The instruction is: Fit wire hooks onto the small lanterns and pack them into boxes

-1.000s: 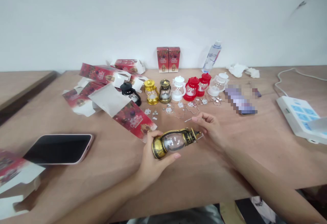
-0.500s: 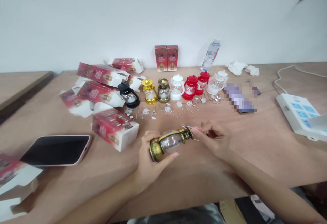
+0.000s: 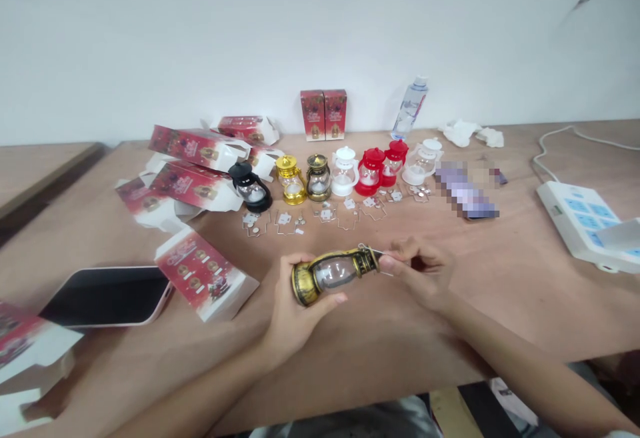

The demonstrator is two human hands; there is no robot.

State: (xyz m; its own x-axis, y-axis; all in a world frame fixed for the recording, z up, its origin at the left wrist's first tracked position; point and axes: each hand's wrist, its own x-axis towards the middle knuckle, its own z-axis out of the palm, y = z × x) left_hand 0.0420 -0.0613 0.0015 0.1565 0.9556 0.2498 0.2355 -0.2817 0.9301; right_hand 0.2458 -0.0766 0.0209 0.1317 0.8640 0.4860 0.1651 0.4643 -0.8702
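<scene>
My left hand (image 3: 293, 331) is wrapped round the base of a small black-and-gold lantern (image 3: 334, 274), which lies tilted almost on its side, its top toward the right. The fingers of my right hand (image 3: 425, 275) are pinched at that top, on a thin wire handle (image 3: 373, 250). How the wire's ends sit in the lantern is too small to tell. Behind my hands stands a row of lanterns: black (image 3: 250, 188), shiny gold (image 3: 291, 181), dark bronze (image 3: 319, 178), white (image 3: 344, 173) and red (image 3: 371, 173) among them. Bent wires and small round pieces (image 3: 285, 220) lie before the row.
Left of my hands a red-and-white box (image 3: 205, 275) leans by a phone (image 3: 107, 297). Opened boxes (image 3: 195, 181) are heaped farther back. Two upright boxes (image 3: 323, 115), a water bottle (image 3: 410, 108) and crumpled tissue (image 3: 460, 133) stand near the wall. A white power strip (image 3: 585, 225) lies right.
The red-and-white box left of my hands has tipped and turned toward the phone, now overlapping its corner. My hands keep their hold on the lantern and wire, with only slight movement.
</scene>
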